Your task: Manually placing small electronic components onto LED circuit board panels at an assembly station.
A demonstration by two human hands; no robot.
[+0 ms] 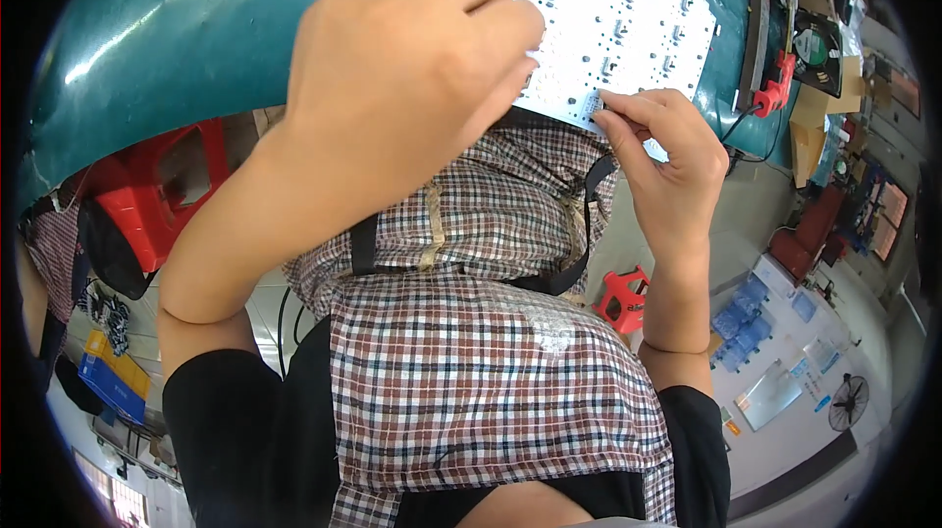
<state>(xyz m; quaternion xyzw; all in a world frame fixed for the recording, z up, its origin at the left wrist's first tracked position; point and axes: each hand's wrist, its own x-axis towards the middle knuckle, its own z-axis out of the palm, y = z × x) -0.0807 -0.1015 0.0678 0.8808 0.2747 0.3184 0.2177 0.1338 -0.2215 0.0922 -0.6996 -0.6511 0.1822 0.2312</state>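
Right hand [667, 160] pinches a small white label [592, 108] at the white board's [628, 18] edge; left hand [412, 67] curled on it

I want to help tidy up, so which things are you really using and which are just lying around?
In use:
- white board with small parts
- left hand, resting on it
- right hand, pinching its edge

Lying about:
- red clamp
- small fan
- red stool
- blue crate

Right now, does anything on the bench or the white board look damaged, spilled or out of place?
Nothing stands out. The white board lies flat on the teal bench, its small parts in even rows. The right hand pinches at its near edge, and the left hand rests on it, hiding that part.
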